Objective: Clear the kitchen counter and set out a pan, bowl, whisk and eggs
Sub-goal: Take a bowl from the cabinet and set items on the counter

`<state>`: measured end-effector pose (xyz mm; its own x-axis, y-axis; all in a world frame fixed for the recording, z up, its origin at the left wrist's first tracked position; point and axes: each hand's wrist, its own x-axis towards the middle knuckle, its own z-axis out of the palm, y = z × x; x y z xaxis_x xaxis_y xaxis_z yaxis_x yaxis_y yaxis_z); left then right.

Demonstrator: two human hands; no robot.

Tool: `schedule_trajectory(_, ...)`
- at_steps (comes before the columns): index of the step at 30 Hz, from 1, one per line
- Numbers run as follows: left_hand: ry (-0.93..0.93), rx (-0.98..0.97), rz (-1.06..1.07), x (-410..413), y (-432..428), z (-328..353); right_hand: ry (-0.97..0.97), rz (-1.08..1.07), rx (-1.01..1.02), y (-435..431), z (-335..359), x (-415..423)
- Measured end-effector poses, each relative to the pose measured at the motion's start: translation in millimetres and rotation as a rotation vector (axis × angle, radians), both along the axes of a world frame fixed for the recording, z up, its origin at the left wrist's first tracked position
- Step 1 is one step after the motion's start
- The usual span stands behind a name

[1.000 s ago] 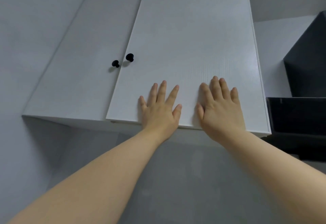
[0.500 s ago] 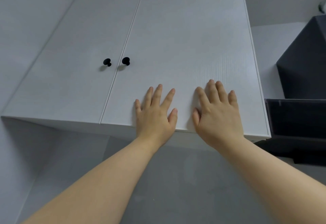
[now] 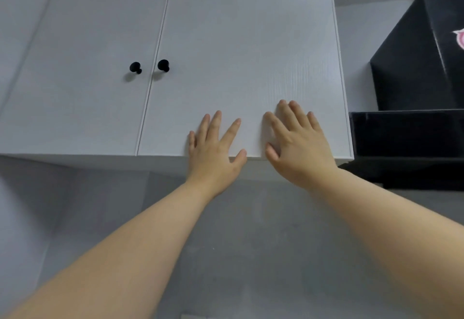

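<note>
White door [image 3: 251, 42]: my left grip [image 3: 213, 153] and right grip [image 3: 298, 150] lie flat at its lower edge, fingers spread, holding nothing. Its knob [image 3: 163, 65] lies up-left, nearer the left grip. No pan, bowl, whisk or eggs in view.

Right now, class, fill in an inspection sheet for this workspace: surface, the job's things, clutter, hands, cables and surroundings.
Surface: no counter in view; a white wall cabinet fills the frame, and both doors look shut.
Job's things: nothing seen.
Clutter: nothing seen.
Hands: left hand and right hand lie flat with straight fingers, side by side on the lower part of the right door, away from the black knobs.
Cables: nothing seen.
Surroundings: a black hood-like unit to the right of the cabinet; grey wall below it.
</note>
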<state>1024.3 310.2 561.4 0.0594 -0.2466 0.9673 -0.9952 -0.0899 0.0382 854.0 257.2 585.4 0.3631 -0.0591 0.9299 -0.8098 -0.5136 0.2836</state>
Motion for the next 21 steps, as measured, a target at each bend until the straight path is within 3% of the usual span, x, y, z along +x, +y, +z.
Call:
schedule_trajectory(11, -0.052, 0.108, -0.141, -58.4, 5.8, -42.6, 0.033, -0.019, 0.120, 7.0, -36.0, -84.4)
schedule_trajectory(21, -0.041, 0.227, -0.405, -246.3, -35.0, -123.4, 0.075, -0.183, 0.326, 2.1, -110.8, -275.2)
